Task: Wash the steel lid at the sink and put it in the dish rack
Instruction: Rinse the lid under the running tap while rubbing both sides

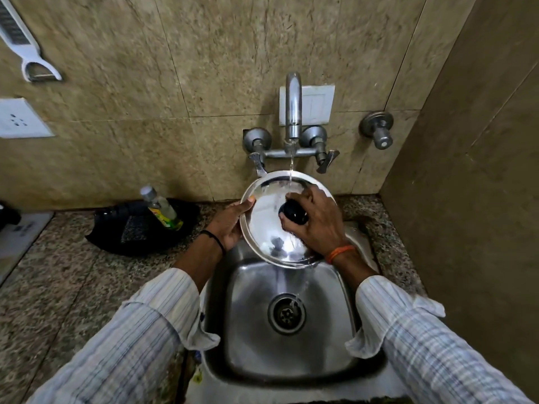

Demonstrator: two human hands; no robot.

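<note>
One steel lid (pixel 271 228), two hands (pixel 230 225) (pixel 316 225), one tap (pixel 293 109), one sink (pixel 288 339), one bottle (pixel 162 207), perhaps two wall plates (pixel 20 118) (pixel 316 104)

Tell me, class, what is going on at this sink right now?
A person is rinsing a round steel lid over the steel sink basin. The left hand holds the lid's rim, while the right hand grips its black knob. A thin stream from the wall-mounted chrome tap hits the tilted lid's upper edge and drips off the bottom towards the drain. No dish rack is in view.
</note>
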